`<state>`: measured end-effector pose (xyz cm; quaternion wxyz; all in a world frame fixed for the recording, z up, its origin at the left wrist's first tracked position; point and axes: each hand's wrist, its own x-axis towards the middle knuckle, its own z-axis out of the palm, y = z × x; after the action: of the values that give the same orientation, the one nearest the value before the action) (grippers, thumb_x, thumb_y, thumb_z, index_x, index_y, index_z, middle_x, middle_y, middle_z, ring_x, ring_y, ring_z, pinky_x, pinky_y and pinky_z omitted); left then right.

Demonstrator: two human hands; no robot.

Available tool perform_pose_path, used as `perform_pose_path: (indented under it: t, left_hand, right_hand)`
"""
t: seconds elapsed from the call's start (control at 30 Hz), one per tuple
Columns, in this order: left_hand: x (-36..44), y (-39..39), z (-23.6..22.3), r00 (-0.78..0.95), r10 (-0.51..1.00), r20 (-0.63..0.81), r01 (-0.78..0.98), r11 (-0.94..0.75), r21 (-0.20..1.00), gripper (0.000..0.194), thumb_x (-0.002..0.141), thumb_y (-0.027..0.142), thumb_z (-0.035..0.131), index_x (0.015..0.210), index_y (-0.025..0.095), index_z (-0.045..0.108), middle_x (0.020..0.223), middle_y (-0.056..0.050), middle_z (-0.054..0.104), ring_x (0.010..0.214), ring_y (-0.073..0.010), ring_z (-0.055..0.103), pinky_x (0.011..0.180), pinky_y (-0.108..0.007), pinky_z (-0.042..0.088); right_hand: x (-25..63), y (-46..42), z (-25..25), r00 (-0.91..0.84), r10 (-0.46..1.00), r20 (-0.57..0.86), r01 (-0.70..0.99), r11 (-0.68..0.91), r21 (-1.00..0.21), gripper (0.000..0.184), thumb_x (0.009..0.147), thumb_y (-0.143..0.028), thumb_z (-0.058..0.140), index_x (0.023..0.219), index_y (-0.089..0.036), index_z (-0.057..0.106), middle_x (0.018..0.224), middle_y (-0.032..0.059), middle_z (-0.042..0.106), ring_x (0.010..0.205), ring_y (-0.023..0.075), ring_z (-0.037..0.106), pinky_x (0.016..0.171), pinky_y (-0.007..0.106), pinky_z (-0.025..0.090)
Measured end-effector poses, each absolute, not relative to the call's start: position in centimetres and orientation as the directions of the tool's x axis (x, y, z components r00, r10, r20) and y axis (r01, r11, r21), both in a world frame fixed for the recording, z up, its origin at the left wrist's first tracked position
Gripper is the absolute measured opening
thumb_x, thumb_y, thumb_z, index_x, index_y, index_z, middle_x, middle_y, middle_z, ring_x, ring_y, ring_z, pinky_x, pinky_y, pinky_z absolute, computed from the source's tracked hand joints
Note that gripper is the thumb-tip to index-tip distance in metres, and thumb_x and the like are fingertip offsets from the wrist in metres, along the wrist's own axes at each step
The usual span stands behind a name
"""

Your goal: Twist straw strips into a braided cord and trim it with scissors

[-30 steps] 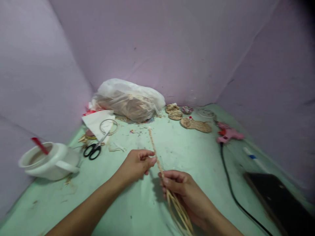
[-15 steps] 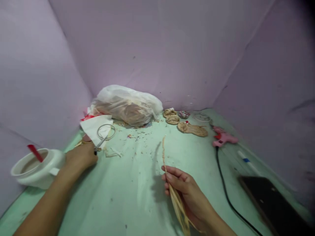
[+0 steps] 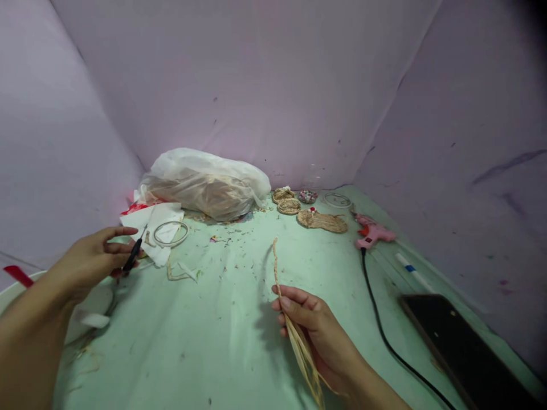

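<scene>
In the head view my right hand (image 3: 305,316) pinches a bundle of pale, straw-like strands. Its upper end is a thin finished braid (image 3: 276,259) standing up above my fingertips. Below my fingers the loose strands (image 3: 301,347) hang toward the near edge. On the left, my left hand (image 3: 96,256) has its thumb and lower fingers at a black-handled tool (image 3: 133,255) with a thin pointed metal end, while the index finger stretches out above. Whether the tool is small scissors or an awl I cannot tell. White paper (image 3: 160,250) and a pale ring (image 3: 171,234) lie just beyond.
A plastic bag (image 3: 209,185) of brown material sits at the back. Woven straw pieces (image 3: 322,221), a bead container (image 3: 307,196), a pink glue gun (image 3: 374,231) with its cord, a marker (image 3: 414,272) and a dark phone (image 3: 461,347) lie rightward. A white pot (image 3: 88,316) stands left.
My left hand has lifted and turned, its index finger now extended and the tool's tip pointing up over the paper. The view has shifted slightly right. My right hand keeps its pinch.
</scene>
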<state>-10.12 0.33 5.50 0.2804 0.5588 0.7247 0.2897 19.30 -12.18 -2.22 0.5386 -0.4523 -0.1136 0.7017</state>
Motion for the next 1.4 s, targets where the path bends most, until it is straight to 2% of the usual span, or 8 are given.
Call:
perform_pose_path:
  t: [0.1, 0.17, 0.23, 0.4, 0.5, 0.6, 0.9, 1.4]
  left_hand:
    - [-9.7, 0.4, 5.2, -0.240, 0.961, -0.137, 0.430, 0.232, 0.872, 0.062, 0.057, 0.022, 0.067, 0.115, 0.014, 0.047, 0.064, 0.002, 0.060, 0.057, -0.0114, 0.055, 0.048, -0.018, 0.039]
    - [-8.4, -0.1, 5.0, -0.207, 0.972, -0.112, 0.399, 0.188, 0.897, 0.057, 0.058, 0.034, 0.069, 0.108, 0.013, 0.053, 0.060, 0.002, 0.056, 0.052, -0.0105, 0.051, 0.043, -0.017, 0.034]
    - [-6.2, -1.0, 4.9, -0.077, 0.996, -0.048, 0.440, 0.077, 0.894, 0.049, 0.062, 0.042, 0.064, 0.101, 0.012, 0.058, 0.056, 0.002, 0.054, 0.048, -0.0101, 0.048, 0.040, -0.019, 0.032]
    - [-0.7, -4.7, 3.4, 0.289, 0.953, 0.089, 0.706, -0.275, 0.653, 0.047, 0.070, 0.032, 0.058, 0.116, 0.024, 0.053, 0.074, 0.001, 0.061, 0.060, -0.0124, 0.054, 0.054, -0.022, 0.042]
    - [1.0, -6.6, 1.6, 0.549, 0.815, 0.184, 0.624, -0.546, 0.559, 0.044, 0.073, 0.020, 0.050, 0.117, 0.026, 0.051, 0.086, -0.001, 0.062, 0.069, -0.0134, 0.056, 0.062, -0.024, 0.044]
    - [1.9, -7.5, -0.1, 0.691, 0.688, 0.221, 0.531, -0.691, 0.490, 0.045, 0.072, 0.015, 0.048, 0.117, 0.023, 0.049, 0.090, -0.004, 0.062, 0.076, -0.0163, 0.058, 0.066, -0.027, 0.045]
    - [2.4, -7.6, -2.1, 0.741, 0.649, 0.169, 0.580, -0.747, 0.324, 0.050, 0.072, 0.015, 0.047, 0.121, 0.020, 0.040, 0.094, -0.009, 0.059, 0.079, -0.0215, 0.058, 0.065, -0.035, 0.047]
    - [1.8, -7.3, -3.3, 0.772, 0.579, 0.261, 0.540, -0.815, 0.211, 0.054, 0.073, 0.007, 0.040, 0.126, 0.018, 0.037, 0.091, -0.010, 0.061, 0.073, -0.0198, 0.059, 0.059, -0.031, 0.046]
  right_hand:
    - [19.4, -12.1, -2.4, -0.006, 0.845, -0.534, -0.652, -0.408, -0.639, 0.030, 0.058, -0.020, 0.078, 0.085, -0.011, 0.066, 0.069, 0.0040, 0.067, 0.049, 0.0072, 0.056, 0.045, 0.017, 0.049]
    - [19.5, -11.9, -2.4, 0.014, 0.826, -0.563, -0.647, -0.422, -0.635, 0.031, 0.054, -0.020, 0.080, 0.081, -0.011, 0.067, 0.070, 0.0051, 0.068, 0.050, 0.0079, 0.057, 0.046, 0.017, 0.049]
    - [19.5, -11.7, -2.4, 0.030, 0.805, -0.592, -0.650, -0.435, -0.623, 0.032, 0.050, -0.021, 0.082, 0.076, -0.010, 0.067, 0.069, 0.0055, 0.068, 0.049, 0.0083, 0.057, 0.045, 0.017, 0.050]
    - [19.5, -11.4, -2.3, 0.077, 0.824, -0.562, -0.670, -0.374, -0.641, 0.029, 0.051, -0.022, 0.082, 0.073, -0.010, 0.068, 0.069, 0.0032, 0.066, 0.048, 0.0065, 0.056, 0.045, 0.015, 0.049]
    - [19.5, -11.3, -2.4, 0.090, 0.834, -0.544, -0.677, -0.350, -0.648, 0.030, 0.052, -0.022, 0.081, 0.076, -0.010, 0.068, 0.064, 0.0012, 0.064, 0.047, 0.0060, 0.056, 0.045, 0.014, 0.048]
    - [19.6, -11.3, -2.4, 0.081, 0.833, -0.548, -0.695, -0.347, -0.630, 0.029, 0.051, -0.022, 0.081, 0.073, -0.010, 0.066, 0.056, -0.0005, 0.061, 0.044, 0.0057, 0.055, 0.044, 0.013, 0.046]
    - [19.6, -11.5, -2.0, 0.054, 0.862, -0.504, -0.668, -0.344, -0.660, 0.026, 0.052, -0.023, 0.080, 0.070, -0.010, 0.066, 0.048, 0.0006, 0.060, 0.040, 0.0058, 0.052, 0.041, 0.013, 0.040]
    - [19.7, -11.5, -2.2, 0.054, 0.876, -0.479, -0.599, -0.356, -0.718, 0.026, 0.053, -0.029, 0.079, 0.067, -0.010, 0.067, 0.047, 0.0011, 0.059, 0.041, 0.0065, 0.051, 0.043, 0.016, 0.036]
